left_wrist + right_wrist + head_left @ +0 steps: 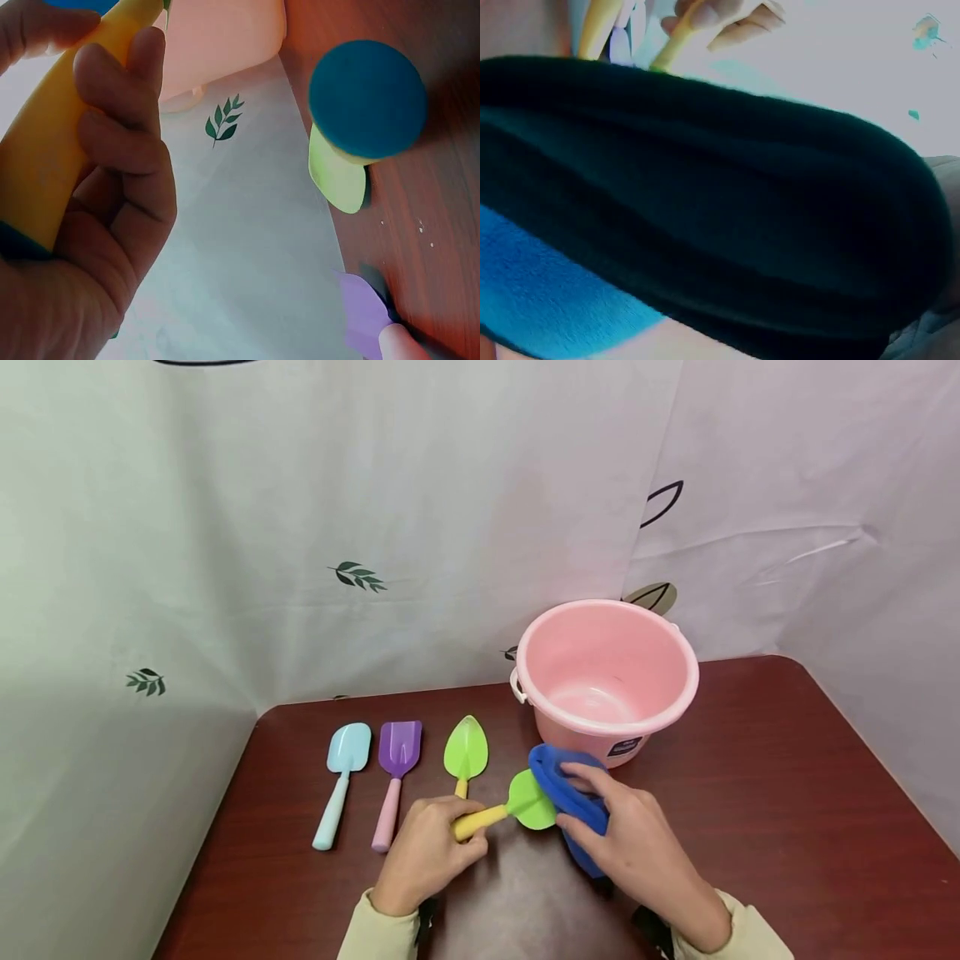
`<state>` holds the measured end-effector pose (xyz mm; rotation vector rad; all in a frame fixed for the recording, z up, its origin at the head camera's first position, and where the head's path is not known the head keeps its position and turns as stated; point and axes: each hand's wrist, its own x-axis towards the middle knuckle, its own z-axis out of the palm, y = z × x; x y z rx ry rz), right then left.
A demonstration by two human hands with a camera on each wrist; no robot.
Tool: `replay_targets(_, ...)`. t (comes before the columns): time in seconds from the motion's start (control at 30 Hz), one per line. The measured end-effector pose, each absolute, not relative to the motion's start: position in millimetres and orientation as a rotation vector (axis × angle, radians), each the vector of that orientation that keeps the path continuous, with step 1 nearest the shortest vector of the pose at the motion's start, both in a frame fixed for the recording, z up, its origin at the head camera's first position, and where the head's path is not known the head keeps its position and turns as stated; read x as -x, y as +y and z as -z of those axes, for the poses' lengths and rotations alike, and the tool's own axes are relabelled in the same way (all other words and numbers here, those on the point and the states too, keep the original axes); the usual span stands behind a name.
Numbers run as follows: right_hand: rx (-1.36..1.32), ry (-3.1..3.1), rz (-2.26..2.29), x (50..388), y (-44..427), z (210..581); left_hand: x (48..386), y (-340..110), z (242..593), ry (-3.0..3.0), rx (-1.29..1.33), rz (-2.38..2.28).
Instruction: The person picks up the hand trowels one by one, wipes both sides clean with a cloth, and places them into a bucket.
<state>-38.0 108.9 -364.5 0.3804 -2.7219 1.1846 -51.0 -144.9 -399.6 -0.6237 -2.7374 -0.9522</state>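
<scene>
Over the desk [765, 793]: the left hand [427, 852] and right hand [637, 839] were close together, both with bent fingers.
Left hand: its fingers and thumb wrapped the yellow handle of the round green shovel [531, 800], maybe so the green end could poke out free.
Right hand: its fingers and thumb pinched the blue cloth [570, 793] right by that green end, maybe so the two could meet.
Pink bucket [570, 739]: it stood just behind the cloth, likely to leave room in front.
Pointed green shovel [466, 750]: it lay behind the left hand, which hid part of it.
Purple shovel [400, 750] and pale blue shovel [349, 748]: they lay farther left, handles toward the person, perhaps for easy grabbing.
</scene>
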Motion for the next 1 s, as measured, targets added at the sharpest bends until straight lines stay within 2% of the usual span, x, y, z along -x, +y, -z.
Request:
replay_targets(0.27,-0.553,-2.845,-1.192,35,97,380,53,-143,397,-2.758,0.603,0.985)
replay_targets(0.63,-1.115,-2.866,-0.845,40,98,398,61,-148,393,-2.757,0.568,1.019)
replay_targets(1.0,-1.131,-2.665,-0.458,43,92,411,60,-154,391,-2.784,0.534,1.082)
